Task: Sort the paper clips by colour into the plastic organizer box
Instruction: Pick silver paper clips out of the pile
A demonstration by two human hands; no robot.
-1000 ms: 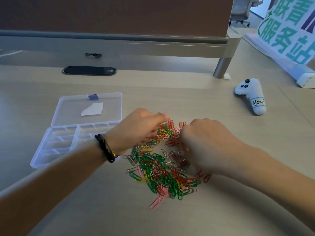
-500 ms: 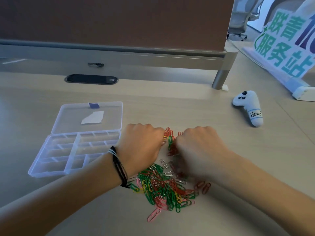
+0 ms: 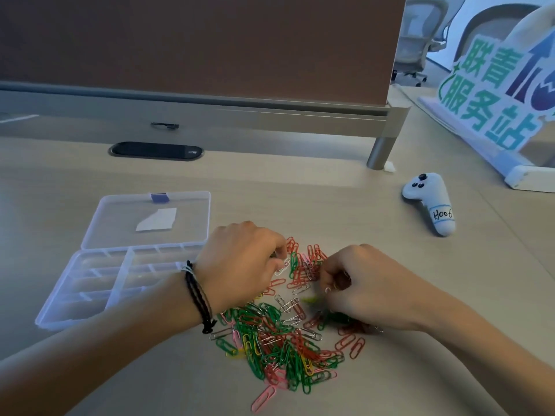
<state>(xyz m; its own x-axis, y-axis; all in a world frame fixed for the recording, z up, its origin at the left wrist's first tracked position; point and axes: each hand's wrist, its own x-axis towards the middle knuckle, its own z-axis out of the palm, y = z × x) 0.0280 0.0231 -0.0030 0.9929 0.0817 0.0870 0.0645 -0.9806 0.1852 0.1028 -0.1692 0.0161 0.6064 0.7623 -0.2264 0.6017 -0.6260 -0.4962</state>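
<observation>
Both curled hands [image 3: 243, 262] [image 3: 363, 283] pinching thin wire clips from the flat, mixed-up red, green, pink, yellow and silver paper clip pile [image 3: 279, 340], clips pointing every way.

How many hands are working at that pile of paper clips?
2. The left hand pinches a silver paper clip at the pile's far left edge; the right hand grips clips at its right side.

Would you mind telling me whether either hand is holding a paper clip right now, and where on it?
The left hand pinches a white paper clip by one end. The right hand is curled over the pile; its grip cannot be told.
</observation>
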